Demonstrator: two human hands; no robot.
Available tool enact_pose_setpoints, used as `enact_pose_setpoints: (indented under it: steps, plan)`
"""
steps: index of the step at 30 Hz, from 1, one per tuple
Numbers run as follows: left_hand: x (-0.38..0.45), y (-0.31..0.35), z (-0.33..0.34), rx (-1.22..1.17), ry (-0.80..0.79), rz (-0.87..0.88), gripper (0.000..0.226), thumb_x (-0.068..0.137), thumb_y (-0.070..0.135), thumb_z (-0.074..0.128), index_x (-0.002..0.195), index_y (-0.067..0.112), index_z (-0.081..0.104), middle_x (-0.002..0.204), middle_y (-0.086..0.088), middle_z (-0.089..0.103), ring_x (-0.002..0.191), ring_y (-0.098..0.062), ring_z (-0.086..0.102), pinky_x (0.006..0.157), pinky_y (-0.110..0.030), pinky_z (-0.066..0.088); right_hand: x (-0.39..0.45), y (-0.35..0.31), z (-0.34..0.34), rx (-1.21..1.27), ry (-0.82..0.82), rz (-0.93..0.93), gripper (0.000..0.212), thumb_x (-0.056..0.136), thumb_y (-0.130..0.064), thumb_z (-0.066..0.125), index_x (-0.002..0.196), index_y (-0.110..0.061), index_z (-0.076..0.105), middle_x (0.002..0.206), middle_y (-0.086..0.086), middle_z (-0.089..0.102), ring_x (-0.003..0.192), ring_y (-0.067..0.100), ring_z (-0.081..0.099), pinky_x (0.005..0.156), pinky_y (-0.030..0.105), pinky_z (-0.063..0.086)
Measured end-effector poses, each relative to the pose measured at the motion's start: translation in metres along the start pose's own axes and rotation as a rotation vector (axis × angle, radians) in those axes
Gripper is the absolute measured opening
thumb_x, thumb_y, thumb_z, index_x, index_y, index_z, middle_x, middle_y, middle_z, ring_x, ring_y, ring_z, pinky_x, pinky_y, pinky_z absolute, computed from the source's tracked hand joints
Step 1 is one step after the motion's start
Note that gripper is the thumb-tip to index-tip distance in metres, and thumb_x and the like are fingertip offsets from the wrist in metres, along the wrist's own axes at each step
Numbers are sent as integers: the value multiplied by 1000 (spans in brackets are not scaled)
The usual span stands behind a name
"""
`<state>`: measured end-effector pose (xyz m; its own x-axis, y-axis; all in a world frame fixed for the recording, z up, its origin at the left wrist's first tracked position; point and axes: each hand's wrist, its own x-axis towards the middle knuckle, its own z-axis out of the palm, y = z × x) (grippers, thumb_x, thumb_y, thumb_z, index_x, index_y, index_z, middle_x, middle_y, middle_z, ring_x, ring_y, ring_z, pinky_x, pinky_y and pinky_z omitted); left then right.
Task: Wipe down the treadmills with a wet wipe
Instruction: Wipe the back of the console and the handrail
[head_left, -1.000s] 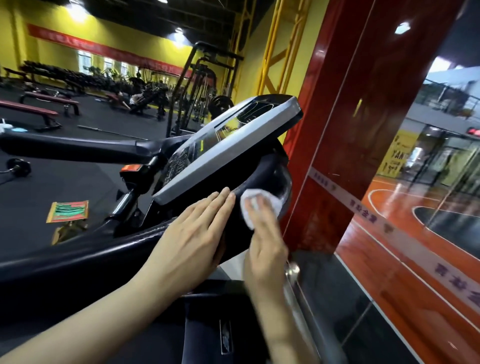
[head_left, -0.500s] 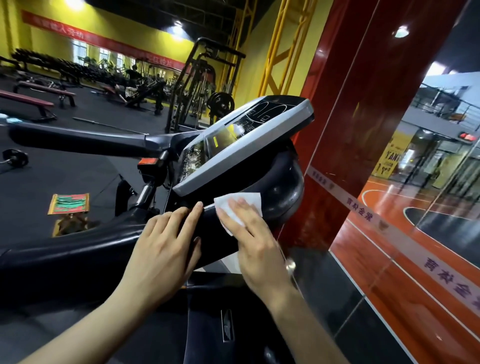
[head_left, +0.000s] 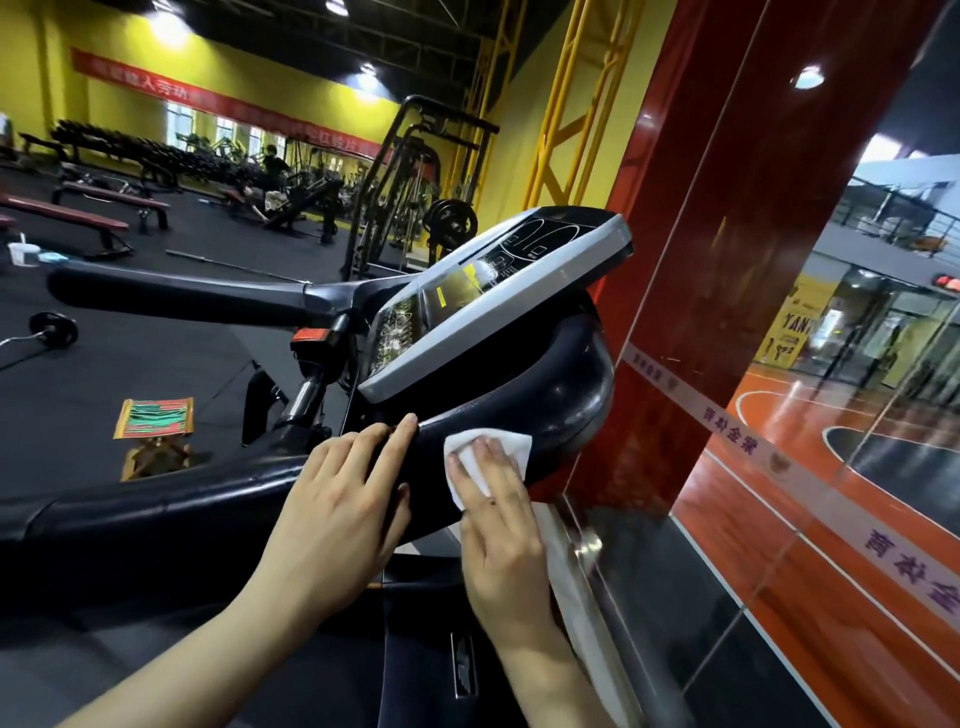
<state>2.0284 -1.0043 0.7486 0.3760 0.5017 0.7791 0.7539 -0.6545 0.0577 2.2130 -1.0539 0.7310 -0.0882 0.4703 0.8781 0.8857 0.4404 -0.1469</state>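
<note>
on glossy curved treadmill (head_left: 545, 410), white wipe (head_left: 491, 457)

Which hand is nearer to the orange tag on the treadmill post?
Left. The left hand rests on the black housing just below and right of the orange tag. The right hand, pressing the wet wipe, lies farther right.

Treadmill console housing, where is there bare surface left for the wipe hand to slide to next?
Bare black housing lies open to the right of the wet wipe, bordered above by the grey console panel and right by the red pillar. Leftward it is crowded: the left hand rests flat beside the right hand.
</note>
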Motion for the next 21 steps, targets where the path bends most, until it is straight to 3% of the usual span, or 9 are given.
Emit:
enact_pose_setpoints:
  steps: [3, 8, 11, 14, 17, 21]
  plan:
    - [0, 1, -1, 1, -5, -12, 62, 97, 32, 44, 154, 7, 40, 132, -14, 56, 118, -33, 56, 103, -43, 43, 6, 20, -5, -16, 23, -63, 42, 103, -2, 37, 139, -11, 59, 151, 6, 48, 145, 25, 40, 111, 56, 40]
    - [1, 3, -2, 21, -15, -31, 62, 97, 31, 45, 155, 9, 39, 134, -12, 56, 119, -33, 56, 104, -42, 43, 57, 75, -25, 98, 354, 287, 49, 96, 9, 44, 139, -11, 59, 149, 4, 52, 140, 21, 47, 108, 51, 45]
    - [0, 4, -3, 12, -39, -50, 62, 99, 32, 45, 157, 12, 36, 138, -8, 55, 123, -29, 53, 108, -39, 40, 56, 72, -16, 130, 407, 279, 48, 97, 15, 42, 137, -5, 59, 151, 9, 49, 143, 25, 44, 110, 55, 43]
    - [1, 3, -7, -9, -75, -51, 62, 100, 34, 46, 158, 16, 33, 145, -3, 52, 129, -24, 50, 112, -35, 36, 27, 40, 7, 95, 316, 139, 47, 95, 13, 40, 136, -2, 59, 151, 15, 47, 144, 30, 41, 112, 61, 38]
    - [1, 1, -12, -35, -123, -41, 64, 100, 34, 46, 159, 16, 30, 155, 0, 44, 139, -19, 44, 115, -33, 34, 0, 1, 25, 42, 112, -70, 48, 93, 11, 48, 137, -6, 59, 150, 12, 49, 144, 28, 41, 114, 57, 37]
    - [-18, -10, -23, 18, -149, -93, 66, 98, 35, 48, 160, 19, 30, 161, 2, 36, 146, -18, 37, 119, -38, 31, 9, 14, 13, 22, 30, -172, 52, 91, 11, 53, 138, -11, 59, 148, 9, 51, 143, 24, 42, 116, 51, 36]
